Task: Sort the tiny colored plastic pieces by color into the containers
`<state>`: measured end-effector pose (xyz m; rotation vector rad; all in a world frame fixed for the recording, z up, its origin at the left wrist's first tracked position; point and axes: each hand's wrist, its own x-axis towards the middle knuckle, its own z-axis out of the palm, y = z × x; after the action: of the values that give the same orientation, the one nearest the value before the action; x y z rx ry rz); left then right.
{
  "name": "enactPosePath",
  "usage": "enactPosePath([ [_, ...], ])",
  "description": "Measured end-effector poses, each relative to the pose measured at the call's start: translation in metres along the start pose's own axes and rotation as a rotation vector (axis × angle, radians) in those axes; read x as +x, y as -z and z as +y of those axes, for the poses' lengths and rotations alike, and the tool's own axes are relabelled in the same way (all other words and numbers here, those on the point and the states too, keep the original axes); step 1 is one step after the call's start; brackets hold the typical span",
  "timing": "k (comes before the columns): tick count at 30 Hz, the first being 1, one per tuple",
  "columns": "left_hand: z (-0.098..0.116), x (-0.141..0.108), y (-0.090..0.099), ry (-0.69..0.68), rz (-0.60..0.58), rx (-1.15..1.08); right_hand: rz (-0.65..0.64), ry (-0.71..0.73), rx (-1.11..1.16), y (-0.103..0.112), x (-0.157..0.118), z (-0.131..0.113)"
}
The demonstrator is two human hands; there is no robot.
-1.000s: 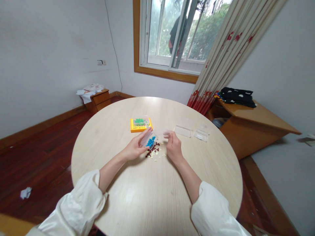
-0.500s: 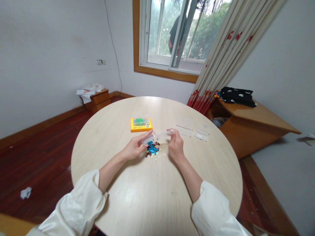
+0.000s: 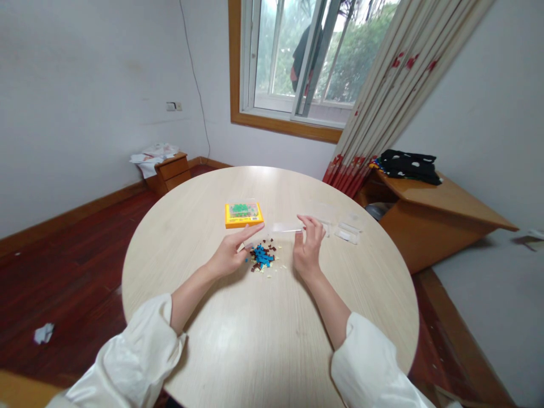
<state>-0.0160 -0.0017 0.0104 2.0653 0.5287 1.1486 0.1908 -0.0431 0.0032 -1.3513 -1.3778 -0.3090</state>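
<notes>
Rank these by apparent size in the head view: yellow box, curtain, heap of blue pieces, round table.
1. Round table
2. Curtain
3. Yellow box
4. Heap of blue pieces

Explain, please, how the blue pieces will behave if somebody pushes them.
The blue pieces would probably scatter, since they lie loosely heaped. They look small, so each is likely light. Their blocky shapes suggest sliding more than rolling.
</notes>
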Motion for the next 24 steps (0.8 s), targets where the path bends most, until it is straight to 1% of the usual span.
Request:
enactPosePath([
  [3, -0.002, 0.002, -0.007, 0.108, 0.161, -0.139, 0.092, -0.062, 0.043, -0.002, 0.0, -0.002],
  [5, -0.003, 0.004, -0.012, 0.174, 0.261, -0.286, 0.12, -0.06, 0.082, -0.003, -0.001, -0.004],
  [6, -0.004, 0.005, -0.015, 0.208, 0.294, -0.372, 0.116, -0.036, 0.096, -0.003, -0.002, -0.006],
  [8, -0.005, 0.007, -0.018, 0.284, 0.343, -0.542, 0.068, 0.063, 0.115, -0.003, -0.004, -0.012],
  [10, -0.006, 0.008, -0.019, 0.363, 0.385, -0.688, -0.03, 0.207, 0.114, -0.004, -0.007, -0.02],
  [12, -0.006, 0.009, -0.018, 0.435, 0.433, -0.791, -0.141, 0.358, 0.087, -0.005, -0.009, -0.029],
  [14, -0.005, 0.009, -0.017, 0.493, 0.476, -0.856, -0.22, 0.456, 0.031, -0.008, -0.011, -0.036],
  [17, -0.003, 0.01, -0.018, 0.552, 0.499, -0.893, -0.305, 0.478, -0.066, -0.014, -0.013, -0.038],
  [20, 0.0, 0.01, -0.02, 0.575, 0.466, -0.876, -0.359, 0.457, -0.118, -0.016, -0.014, -0.031],
  [22, -0.002, 0.011, -0.019, 0.563, 0.449, -0.809, -0.345, 0.424, -0.139, -0.017, -0.012, -0.023],
  [24, -0.007, 0.011, -0.015, 0.511, 0.455, -0.666, -0.29, 0.365, -0.173, -0.016, -0.009, -0.012],
])
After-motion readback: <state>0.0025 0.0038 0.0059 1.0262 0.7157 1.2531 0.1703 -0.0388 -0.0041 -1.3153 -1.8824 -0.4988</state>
